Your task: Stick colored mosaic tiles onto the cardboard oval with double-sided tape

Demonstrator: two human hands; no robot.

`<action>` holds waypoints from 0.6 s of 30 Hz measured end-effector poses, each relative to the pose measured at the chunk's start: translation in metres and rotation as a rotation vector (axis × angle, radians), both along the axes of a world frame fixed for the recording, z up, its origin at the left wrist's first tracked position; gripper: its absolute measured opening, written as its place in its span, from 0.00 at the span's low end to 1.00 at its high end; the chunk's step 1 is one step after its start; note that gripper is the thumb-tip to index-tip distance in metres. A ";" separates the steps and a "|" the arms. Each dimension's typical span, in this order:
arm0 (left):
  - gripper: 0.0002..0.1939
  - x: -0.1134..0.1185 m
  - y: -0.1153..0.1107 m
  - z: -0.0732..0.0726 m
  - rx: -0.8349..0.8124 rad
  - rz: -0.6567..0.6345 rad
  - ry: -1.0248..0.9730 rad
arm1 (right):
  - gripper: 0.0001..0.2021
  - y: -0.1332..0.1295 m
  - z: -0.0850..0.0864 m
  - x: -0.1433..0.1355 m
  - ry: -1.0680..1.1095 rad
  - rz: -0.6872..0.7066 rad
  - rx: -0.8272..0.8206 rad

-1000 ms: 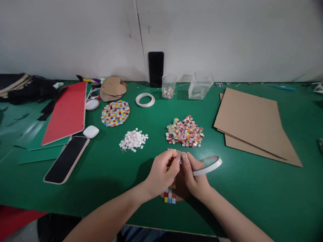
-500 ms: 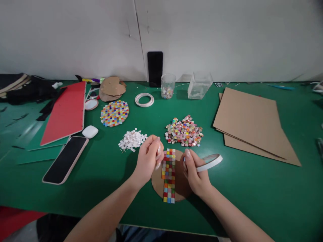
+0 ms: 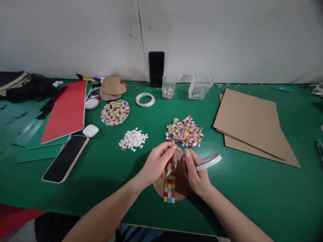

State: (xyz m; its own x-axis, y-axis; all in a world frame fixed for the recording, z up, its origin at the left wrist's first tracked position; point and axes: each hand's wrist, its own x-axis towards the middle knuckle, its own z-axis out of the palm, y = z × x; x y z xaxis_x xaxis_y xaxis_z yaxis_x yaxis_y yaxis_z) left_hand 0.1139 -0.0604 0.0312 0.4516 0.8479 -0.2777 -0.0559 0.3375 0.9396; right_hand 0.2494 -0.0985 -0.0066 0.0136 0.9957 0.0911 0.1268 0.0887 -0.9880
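A round cardboard piece (image 3: 182,188) lies on the green table near me, with a strip of coloured mosaic tiles (image 3: 169,191) running down its middle. My left hand (image 3: 161,159) is over the strip's upper part, closed in a pinch; what its fingertips hold cannot be made out. Close beside it, my right hand (image 3: 196,176) is closed around a roll of white tape (image 3: 210,164), which sticks out to the right. A small pale piece shows at its thumb tip. Beyond the hands are a heap of coloured tiles (image 3: 185,131) and a heap of white squares (image 3: 133,139).
Cardboard sheets (image 3: 248,121) lie at right. At the back stand a black phone (image 3: 156,69), a cup (image 3: 168,87) and a clear box (image 3: 200,88). A tape ring (image 3: 145,105), tiled disc (image 3: 115,113), red board (image 3: 65,112) and another phone (image 3: 66,159) lie leftward.
My left hand has moved right and slightly down, now covering the upper part of the tile strip, with its fingertips close to my right hand. My right hand stays nearly still with the tape.
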 end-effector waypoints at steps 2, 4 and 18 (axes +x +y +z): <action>0.10 0.000 0.000 0.001 -0.024 0.002 -0.024 | 0.17 0.000 0.000 0.000 -0.019 -0.006 0.010; 0.12 0.000 0.000 0.002 -0.055 0.001 -0.048 | 0.17 0.000 0.000 0.000 -0.024 -0.011 0.012; 0.11 -0.001 0.000 0.005 -0.091 -0.038 -0.110 | 0.16 0.001 0.000 0.001 -0.005 -0.005 0.020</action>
